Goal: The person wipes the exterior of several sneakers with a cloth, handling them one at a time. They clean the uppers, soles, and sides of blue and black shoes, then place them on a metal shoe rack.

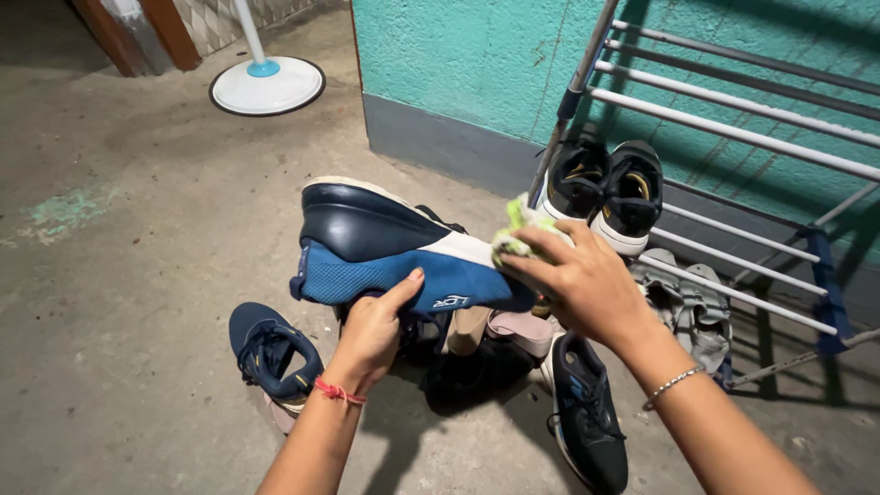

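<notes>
Keep the blue shoe (pixel 394 252) steady on its side — it sits in the air above the pile of shoes on the floor (pixel 110 302), sole toward the teal wall (pixel 458 55). Your left hand (pixel 371 335) grips it from below, thumb pressed on the upper, so I judge a firm hold there lets the wiping go evenly. Your right hand (pixel 582 280) is closed around a yellow-green cloth (pixel 518 229), pressed against the toe end; short strokes along the white midsole band would suit. The rack (pixel 733 137) holds a black pair (pixel 605 188). One small white logo patch marks the blue side, near your thumb.
</notes>
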